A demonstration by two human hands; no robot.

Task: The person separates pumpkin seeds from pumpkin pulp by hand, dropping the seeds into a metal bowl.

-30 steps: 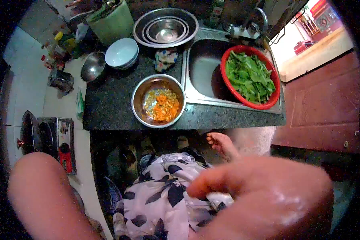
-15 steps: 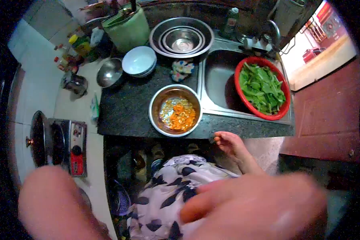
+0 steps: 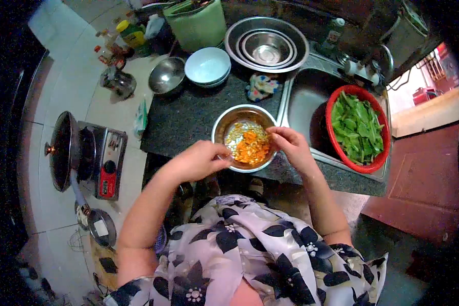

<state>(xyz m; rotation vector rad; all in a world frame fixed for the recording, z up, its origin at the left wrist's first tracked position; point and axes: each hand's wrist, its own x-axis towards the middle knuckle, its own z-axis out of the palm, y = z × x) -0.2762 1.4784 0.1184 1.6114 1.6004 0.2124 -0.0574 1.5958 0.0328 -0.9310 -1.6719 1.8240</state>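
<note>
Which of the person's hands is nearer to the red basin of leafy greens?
Right. The right hand is by the rim of the steel bowl that faces the red basin; the left hand is by the bowl's opposite side, farther away.

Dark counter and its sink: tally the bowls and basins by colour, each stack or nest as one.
Steel: 3 (bowl of orange food, small bowl, nested basins)
White: 1 (bowl stack)
Red: 1 (basin of greens)
Total: 5
</note>
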